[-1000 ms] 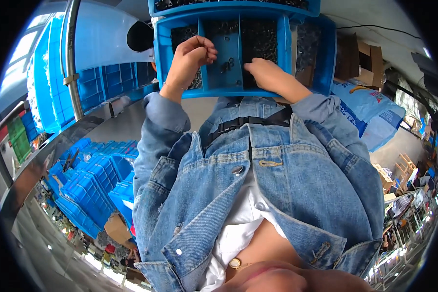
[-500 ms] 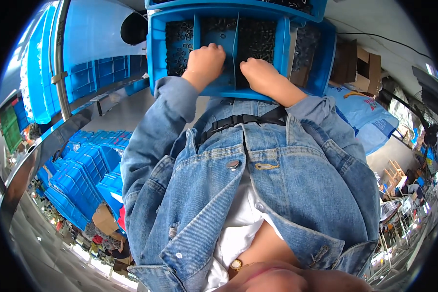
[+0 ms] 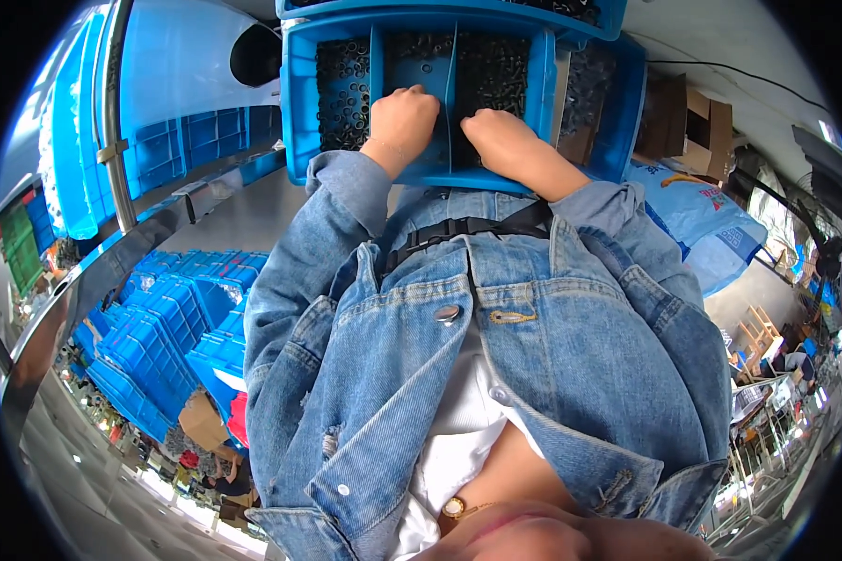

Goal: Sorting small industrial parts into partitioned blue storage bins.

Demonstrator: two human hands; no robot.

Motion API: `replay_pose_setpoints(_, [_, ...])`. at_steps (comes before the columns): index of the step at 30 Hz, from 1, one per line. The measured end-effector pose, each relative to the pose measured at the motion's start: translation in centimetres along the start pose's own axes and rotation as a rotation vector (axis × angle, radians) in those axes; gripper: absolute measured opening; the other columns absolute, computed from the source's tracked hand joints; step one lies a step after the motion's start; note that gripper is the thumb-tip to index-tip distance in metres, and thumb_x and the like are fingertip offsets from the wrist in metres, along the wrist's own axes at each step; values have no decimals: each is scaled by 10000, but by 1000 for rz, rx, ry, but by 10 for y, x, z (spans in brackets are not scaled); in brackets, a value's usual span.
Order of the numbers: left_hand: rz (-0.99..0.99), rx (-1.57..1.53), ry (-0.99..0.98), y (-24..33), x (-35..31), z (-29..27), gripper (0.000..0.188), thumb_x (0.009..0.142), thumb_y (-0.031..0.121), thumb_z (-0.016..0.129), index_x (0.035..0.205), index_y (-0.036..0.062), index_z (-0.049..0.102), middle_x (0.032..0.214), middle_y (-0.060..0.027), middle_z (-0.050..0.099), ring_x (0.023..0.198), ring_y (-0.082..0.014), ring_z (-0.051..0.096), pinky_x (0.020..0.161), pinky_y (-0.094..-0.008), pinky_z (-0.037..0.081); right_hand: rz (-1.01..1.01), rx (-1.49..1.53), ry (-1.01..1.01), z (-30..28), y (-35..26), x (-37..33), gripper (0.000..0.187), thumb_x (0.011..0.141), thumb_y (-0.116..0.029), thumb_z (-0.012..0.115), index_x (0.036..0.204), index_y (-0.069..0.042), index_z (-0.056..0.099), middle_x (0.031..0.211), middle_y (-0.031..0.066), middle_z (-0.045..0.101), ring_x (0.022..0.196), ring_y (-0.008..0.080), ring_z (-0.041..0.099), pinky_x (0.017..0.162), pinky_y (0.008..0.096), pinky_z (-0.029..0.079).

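Resting under both hands (image 3: 402, 117): black small parts (image 3: 491, 70).

Stacked blue crates (image 3: 150, 337), cardboard boxes (image 3: 688, 122), daylight.

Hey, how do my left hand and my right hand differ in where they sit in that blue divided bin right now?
The left hand is curled into a loose fist in the compartment left of the middle divider; the right hand lies flatter, palm down, in the compartment right of it. The left hand reaches slightly farther into the blue divided bin than the right hand. Both rest among small dark parts and wear denim sleeves.
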State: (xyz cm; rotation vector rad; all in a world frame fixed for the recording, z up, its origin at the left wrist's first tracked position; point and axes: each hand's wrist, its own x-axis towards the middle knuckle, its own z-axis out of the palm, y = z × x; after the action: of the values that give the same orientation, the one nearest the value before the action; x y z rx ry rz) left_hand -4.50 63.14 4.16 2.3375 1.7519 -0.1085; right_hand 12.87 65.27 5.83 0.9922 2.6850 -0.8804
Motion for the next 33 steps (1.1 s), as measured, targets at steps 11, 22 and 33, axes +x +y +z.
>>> replay_pose_setpoints(11, [31, 5, 25, -4, 2, 3, 61, 694, 58, 593, 746, 75, 619, 822, -87, 590, 798, -256, 615, 650, -362, 520, 59, 64, 68, 4, 4, -5, 154, 715, 44, 558, 868, 37, 576, 850, 224, 610, 817, 371, 613, 695, 420, 516])
replay_pose_setpoints(22, [-150, -1043, 139, -17, -27, -27, 58, 732, 23, 508, 758, 59, 471, 720, -71, 536, 600, -186, 529, 479, -280, 404, -17, 53, 119, -20, 7, 9, 150, 750, -89, 602, 864, 4, 575, 813, 188, 616, 773, 344, 619, 654, 421, 507])
replay_pose_setpoints(33, [-275, -2589, 3, -28, -99, -44, 53, 770, 85, 465, 731, 68, 433, 647, -45, 420, 536, -96, 344, 450, -202, 295, -38, -535, 128, -34, -12, 136, 105, 748, -126, 571, 820, -63, 614, 777, 102, 645, 744, 286, 633, 588, 389, 516])
